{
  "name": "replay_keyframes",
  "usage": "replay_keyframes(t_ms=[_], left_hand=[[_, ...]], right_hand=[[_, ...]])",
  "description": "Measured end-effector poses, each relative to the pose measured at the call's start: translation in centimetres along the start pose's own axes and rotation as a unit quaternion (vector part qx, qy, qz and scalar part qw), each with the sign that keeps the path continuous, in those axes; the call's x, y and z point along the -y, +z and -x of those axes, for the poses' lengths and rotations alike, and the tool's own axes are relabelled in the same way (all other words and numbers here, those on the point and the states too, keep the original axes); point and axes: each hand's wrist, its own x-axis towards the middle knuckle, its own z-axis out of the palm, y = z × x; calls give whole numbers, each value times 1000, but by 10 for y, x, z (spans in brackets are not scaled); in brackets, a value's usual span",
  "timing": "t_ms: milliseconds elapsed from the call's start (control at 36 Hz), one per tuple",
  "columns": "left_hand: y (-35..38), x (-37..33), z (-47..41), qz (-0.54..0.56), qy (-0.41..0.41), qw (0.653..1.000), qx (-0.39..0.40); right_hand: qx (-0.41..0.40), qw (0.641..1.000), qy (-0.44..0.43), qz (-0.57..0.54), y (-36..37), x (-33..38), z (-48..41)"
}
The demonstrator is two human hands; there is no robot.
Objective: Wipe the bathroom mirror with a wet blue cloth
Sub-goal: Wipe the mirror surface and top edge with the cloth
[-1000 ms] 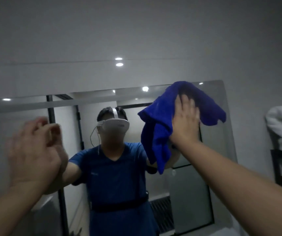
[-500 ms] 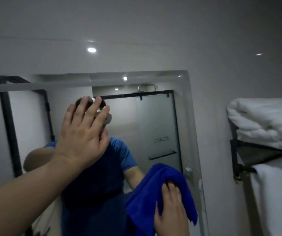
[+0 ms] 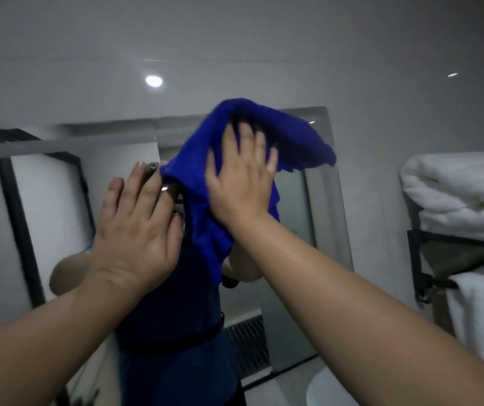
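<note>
Blue cloth (image 3: 293, 136) is up at the mirror's (image 3: 320, 218) top edge, near its right corner, its long axis trailing down past my wrist. My right hand (image 3: 240, 183) presses it flat, fingers spread, nothing clenched. My left hand (image 3: 135, 230) braces open-palmed just beside the cloth's left edge. Half a second ago the cloth was low by the right edge; now it's swept up.

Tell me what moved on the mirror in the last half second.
The right hand swept the blue cloth up the mirror, from its lower right to near its top edge, pressing it flat throughout. The left hand stayed open against the glass.
</note>
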Motion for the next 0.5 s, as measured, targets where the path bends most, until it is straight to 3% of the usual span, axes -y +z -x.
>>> replay_keyframes(t_ms=[194,389,500], left_hand=[[10,15,3,4,34,998,48],[29,-21,57,-4,203,976,80],[29,-24,55,7,195,979,62]], right_hand=[[61,993,-90,-56,13,-19,90],[66,990,-99,-80,19,-74,187],[70,992,-88,-53,18,-120,223]])
